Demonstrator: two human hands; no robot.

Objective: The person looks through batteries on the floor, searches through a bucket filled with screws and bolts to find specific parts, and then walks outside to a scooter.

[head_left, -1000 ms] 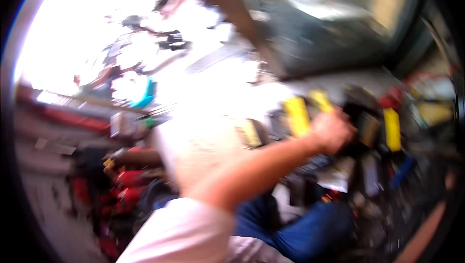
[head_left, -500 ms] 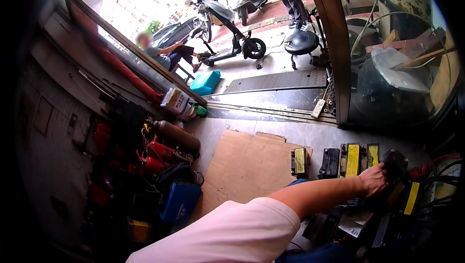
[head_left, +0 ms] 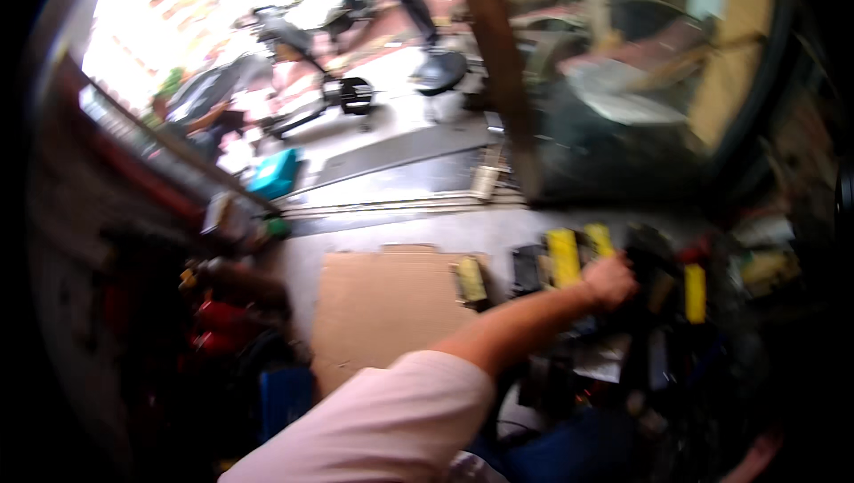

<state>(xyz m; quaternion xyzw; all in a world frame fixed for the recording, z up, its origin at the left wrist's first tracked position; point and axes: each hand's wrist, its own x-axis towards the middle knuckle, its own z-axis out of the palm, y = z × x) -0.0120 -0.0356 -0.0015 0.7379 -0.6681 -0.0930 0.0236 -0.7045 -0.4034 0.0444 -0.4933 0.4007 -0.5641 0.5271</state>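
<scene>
My left arm, in a pale pink sleeve, stretches across the picture to the right. At its end my left hand [head_left: 610, 280] is closed on the near side of a dark, box-shaped battery [head_left: 649, 250], blurred by motion. Just left of it stand a yellow-topped battery [head_left: 563, 256], another with a yellow top [head_left: 599, 239] and a black battery [head_left: 527, 269]. One more yellow-topped battery [head_left: 695, 293] is to the right of the hand. Low at the right edge, a smeared, dim part of my right hand [head_left: 759, 454] shows; its fingers cannot be made out.
A flat cardboard sheet [head_left: 382, 314] covers the floor, with a yellow-and-black battery [head_left: 471, 282] at its right edge. Red cylinders [head_left: 218, 318] crowd the left wall. Beyond the doorway are a ramp plate [head_left: 405, 152], a teal package [head_left: 274, 173], a kick scooter [head_left: 311, 96] and people.
The view has swung right and blurred, so everything sits further left. My left hand stays on the dark battery. Part of my right hand has come into the lower right.
</scene>
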